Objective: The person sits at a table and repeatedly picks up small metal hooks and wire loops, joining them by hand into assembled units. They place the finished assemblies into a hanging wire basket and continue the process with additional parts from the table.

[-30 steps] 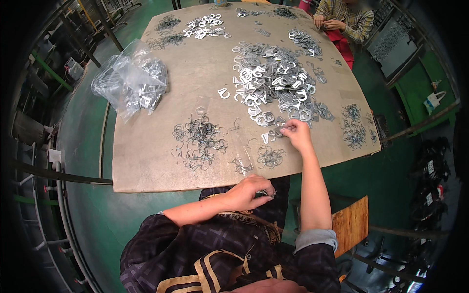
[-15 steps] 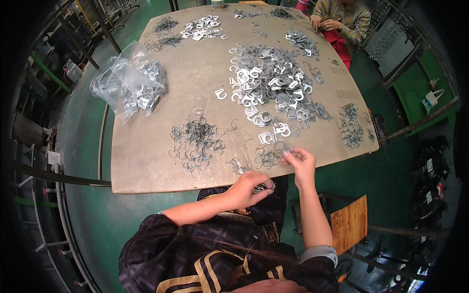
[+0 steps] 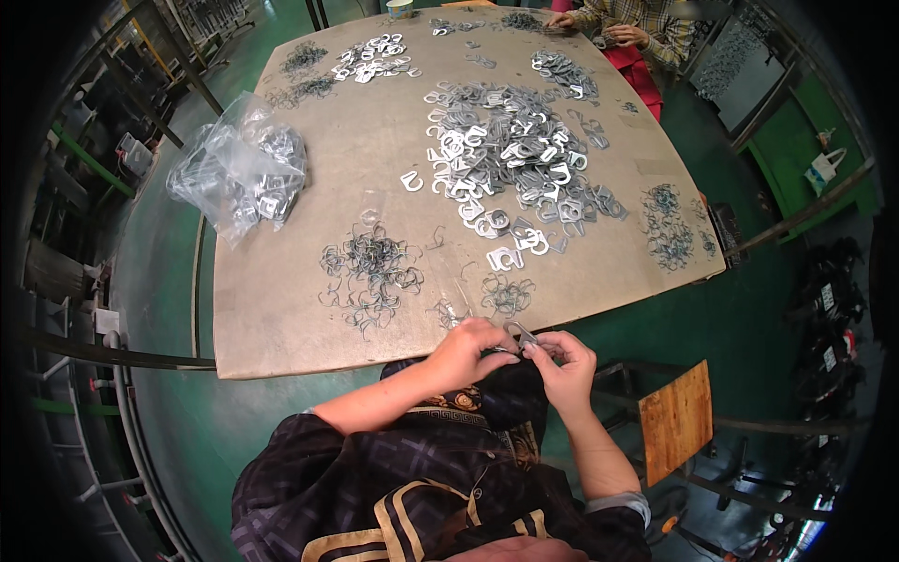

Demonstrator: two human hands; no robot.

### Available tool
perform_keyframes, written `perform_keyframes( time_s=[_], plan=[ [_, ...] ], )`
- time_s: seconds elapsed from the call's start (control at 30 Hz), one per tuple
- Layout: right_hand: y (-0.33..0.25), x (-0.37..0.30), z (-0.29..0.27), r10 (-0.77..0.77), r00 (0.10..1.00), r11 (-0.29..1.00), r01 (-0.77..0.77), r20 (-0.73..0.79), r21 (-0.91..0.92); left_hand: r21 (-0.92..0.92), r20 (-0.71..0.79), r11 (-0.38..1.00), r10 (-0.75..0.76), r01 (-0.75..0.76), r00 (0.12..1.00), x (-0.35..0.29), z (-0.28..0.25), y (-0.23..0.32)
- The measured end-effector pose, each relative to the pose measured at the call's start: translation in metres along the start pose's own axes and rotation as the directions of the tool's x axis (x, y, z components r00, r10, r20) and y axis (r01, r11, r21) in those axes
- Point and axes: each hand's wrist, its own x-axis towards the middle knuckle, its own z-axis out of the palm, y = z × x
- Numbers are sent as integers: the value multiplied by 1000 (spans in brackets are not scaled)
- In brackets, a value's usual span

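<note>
My right hand (image 3: 564, 367) is closed in a pinch on a flat grey metal hook (image 3: 518, 331), just past the table's near edge. Beside it and almost touching, my left hand (image 3: 474, 348) is curled shut; small metal pieces show at its fingertips, too hidden to name. A small heap of bent wire clips (image 3: 507, 295) lies on the table right beyond the hands. Farther left spreads a bigger heap of such clips (image 3: 372, 267). A large pile of flat metal hooks (image 3: 515, 140) covers the middle of the brown table (image 3: 281, 323).
A clear plastic bag (image 3: 245, 169) of metal parts rests on the left edge. More clips (image 3: 668, 229) lie at the right edge, more hooks (image 3: 375, 58) at the far left. Across the far right corner another person's hands (image 3: 623, 36) are at work. A wooden board (image 3: 676, 417) stands below right.
My right hand has drawn the hook down and toward my left hand, so the two now meet. The other person's hands have moved apart, one reaching onto the table.
</note>
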Motion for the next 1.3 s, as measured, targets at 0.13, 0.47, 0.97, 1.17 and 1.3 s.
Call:
perform_keyframes(
  time_s=[0.13, 0.47, 0.97, 1.17, 1.3],
  plan=[
    [3, -5, -1, -99, 994, 994, 97, -46, -49, 163, -113, 955, -232, 248, 966, 20, -27, -32],
    [6, -8, -1, -125, 990, 992, 125, -59, -3, 718, -270, 614, -189, 328, 944, 49, -15, -105],
    [-1, -9, 10, -177, 977, 983, 168, -121, -80, -307, 9, 937, -173, 168, 985, 10, -18, 30],
    [-5, -9, 9, -203, 973, 971, 184, -113, -154, -173, -168, 985, -54, 25, 984, 12, -7, 28],
    [-10, -8, 9, -274, 961, 945, 264, -28, -195, -367, -85, 930, -45, 11, 995, 13, -5, 22]
  ],
)
